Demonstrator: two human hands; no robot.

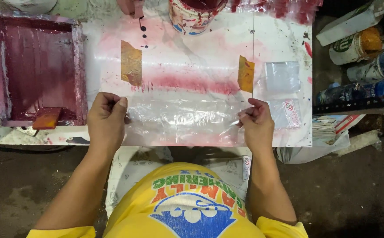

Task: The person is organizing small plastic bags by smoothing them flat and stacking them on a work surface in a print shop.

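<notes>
- Stretching a clear plastic sheet [183,117] flat, a person works at a paint-stained white board [192,66], seen from a head-worn camera.
- The left hand [107,115] pinches the sheet's left edge between thumb and curled fingers; the right hand [256,118] pinches its right edge the same way, so the sheet lies between the two hands, along the near side of the board.
- Judging by how it lies, the sheet looks pulled taut and nearly placed, just below a smeared red band [187,83] on the board and between two strips of brownish tape [131,62]; whether it is fully lined up cannot be told.
- No fresh colour shows on the sheet, so any printing on it appears not yet done.
- Left of the board sits a red-soaked wooden frame [40,70], apparently untouched for now.
- At the board's far edge stands a paint tub [194,15], with another hand [130,6] beside it.
- Small clear bags [282,77] rest on the board's right part; bottles and cans [359,46] crowd beyond that edge.
</notes>
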